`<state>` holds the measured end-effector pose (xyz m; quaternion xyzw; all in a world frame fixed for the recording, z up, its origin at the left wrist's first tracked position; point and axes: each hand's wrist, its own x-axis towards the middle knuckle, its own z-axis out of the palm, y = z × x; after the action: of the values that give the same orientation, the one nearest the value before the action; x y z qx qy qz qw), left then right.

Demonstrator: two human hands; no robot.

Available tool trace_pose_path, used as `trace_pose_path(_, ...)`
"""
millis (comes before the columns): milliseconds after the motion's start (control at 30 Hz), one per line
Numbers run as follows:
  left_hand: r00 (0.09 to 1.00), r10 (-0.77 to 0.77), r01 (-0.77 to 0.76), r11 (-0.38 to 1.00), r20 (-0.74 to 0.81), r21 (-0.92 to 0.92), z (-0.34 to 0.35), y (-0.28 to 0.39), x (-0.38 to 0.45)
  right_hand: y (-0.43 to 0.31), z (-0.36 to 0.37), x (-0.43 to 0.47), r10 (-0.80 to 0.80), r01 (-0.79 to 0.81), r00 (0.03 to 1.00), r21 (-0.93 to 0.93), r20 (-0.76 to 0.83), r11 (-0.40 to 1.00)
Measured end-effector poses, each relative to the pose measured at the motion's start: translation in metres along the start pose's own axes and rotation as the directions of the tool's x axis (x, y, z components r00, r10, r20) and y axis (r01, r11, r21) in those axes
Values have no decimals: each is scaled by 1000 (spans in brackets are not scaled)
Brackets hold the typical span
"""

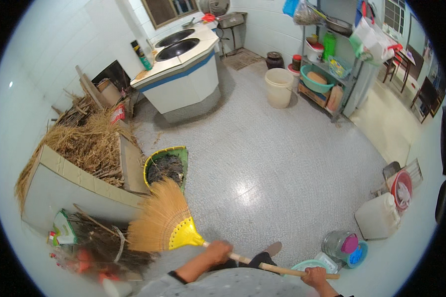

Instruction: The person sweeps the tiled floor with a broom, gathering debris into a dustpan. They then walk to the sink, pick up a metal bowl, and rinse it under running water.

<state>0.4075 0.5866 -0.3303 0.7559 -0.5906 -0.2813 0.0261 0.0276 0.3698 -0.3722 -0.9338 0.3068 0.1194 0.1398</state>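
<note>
A broom (163,219) with straw-coloured bristles and a yellow plastic collar lies across the lower left of the view. My left hand (218,252) grips its wooden handle a little above the collar. Near the handle's far end, my right hand (315,277) is closed around the wood. Beyond the bristle tips, a green dustpan (184,163) with a yellow rim sits on the floor, holding dark debris. The bristles overlap its near edge in the view; whether they touch it I cannot tell.
A low tiled wall (89,182) encloses straw and firewood (93,144) on the left. Dry brushwood (96,237) lies nearer. Ahead stand a tiled stove counter (186,81), a cream bucket (278,89) and a metal shelf (351,87). A white jerrycan (377,215) and a clear jar (336,243) stand at right.
</note>
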Motion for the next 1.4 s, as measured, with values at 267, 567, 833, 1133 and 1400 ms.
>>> trace_pose_path(267, 969, -195, 184, 980, -151, -81, -5, 27, 13, 38, -13, 69, -76, 12, 899, 150, 432, 989)
trace_pose_path(567, 797, -303, 410, 907, -523, 100, -25, 72, 38, 140, 64, 191, -443, 355, 857, 321, 263, 878)
trace_pose_path(833, 627, -241, 530, 829, -741, 178, -95, 85, 5, 107, 65, 281, -472, 400, 854, 303, 218, 865)
trace_pose_path(1133, 448, -377, 739, 666, -811, 99, -137, 82, -45, 38, -29, 313, -576, 528, 816, 340, 53, 778)
trace_pose_path(1400, 132, -201, 899, 436, -971, 32, -169, 48, -105, -77, -73, 337, -666, 414, 691, 602, 280, 683)
